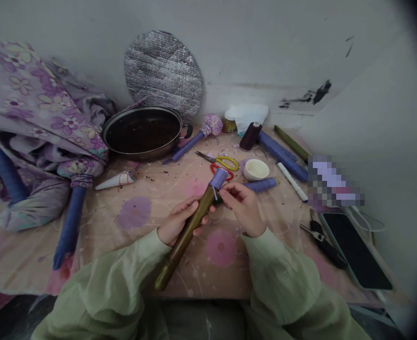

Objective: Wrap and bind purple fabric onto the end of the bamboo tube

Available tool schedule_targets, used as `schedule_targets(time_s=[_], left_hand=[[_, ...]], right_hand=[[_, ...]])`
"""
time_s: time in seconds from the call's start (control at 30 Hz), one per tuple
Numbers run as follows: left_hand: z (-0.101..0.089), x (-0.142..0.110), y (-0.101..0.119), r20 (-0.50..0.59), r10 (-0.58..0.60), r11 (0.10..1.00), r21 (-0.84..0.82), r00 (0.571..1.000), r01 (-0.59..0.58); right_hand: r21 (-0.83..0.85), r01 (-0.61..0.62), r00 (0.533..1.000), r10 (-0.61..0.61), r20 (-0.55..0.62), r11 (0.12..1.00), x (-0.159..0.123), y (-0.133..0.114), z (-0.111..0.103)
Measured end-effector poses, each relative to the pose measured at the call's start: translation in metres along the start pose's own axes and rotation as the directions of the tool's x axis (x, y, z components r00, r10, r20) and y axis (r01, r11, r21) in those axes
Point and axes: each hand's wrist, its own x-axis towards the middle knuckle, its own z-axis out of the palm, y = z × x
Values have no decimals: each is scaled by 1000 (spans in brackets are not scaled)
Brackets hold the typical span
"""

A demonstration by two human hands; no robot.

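A greenish-brown bamboo stick (pixel 189 226) slants across the front of the table, its upper end wrapped in a purple strip (pixel 218 178). My left hand (pixel 180 219) is closed around the middle of the stick. Beside the wrapped end, my right hand (pixel 242 203) has thumb and fingers pinched together. A short loose purple tail hangs near its fingertips, and a dark green bit shows below them. What the pinch holds is too small to tell. Just beyond the wrapped end lie red-handled scissors (pixel 226 173) and yellow-handled scissors (pixel 228 163).
At the back stands a black pan (pixel 143 153) before a silver quilted disc (pixel 164 71). Purple-wrapped sticks with floral cloth heads (pixel 70 224) lie left. Rightward are a white bowl (pixel 256 170), dark thread spool (pixel 251 136), white marker (pixel 292 182), phone (pixel 357 250) and black-handled tool (pixel 330 250).
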Motion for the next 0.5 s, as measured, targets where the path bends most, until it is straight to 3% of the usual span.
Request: schedule_targets(time_s=[0.17,0.37,0.5], left_hand=[[2,-1,5,45,-56,996,-64,997,59],[2,-2,5,45,-2,998,56,999,-1],[-2,0,5,79,10,999,31,997,-12]], right_hand=[[-2,10,1000,-10,19,1000,-1,2,1],[10,13,1000,-13,27,1000,-1,2,2],[-5,20,1000,-20,15,1000,-1,0,1]])
